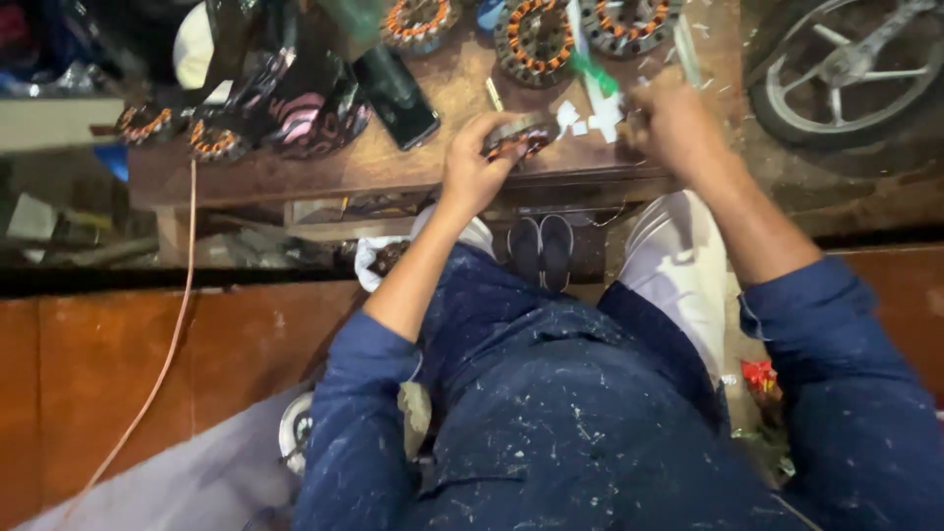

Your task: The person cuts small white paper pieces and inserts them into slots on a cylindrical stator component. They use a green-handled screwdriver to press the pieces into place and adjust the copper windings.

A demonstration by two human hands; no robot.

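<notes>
Blue sleeves framed the stator (pixel 518 135), gripped by the left hand (pixel 472 172) at the surface (pixel 295 167) edge; beside it the blurred right hand (pixel 678 123), grip unclear, risked knocking it off.

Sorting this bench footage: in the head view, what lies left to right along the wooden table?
Two small copper-wound stators → black phone → left hand holding a stator → white paper scraps → right hand → motorcycle wheel.

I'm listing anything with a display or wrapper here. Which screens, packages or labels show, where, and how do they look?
Phone: flat on the wooden bench, left of the left hand; black rectangle, dark screen.
Small red packet: low by the right sleeve; crumpled, blurry.
No signs or labels visible.
</notes>
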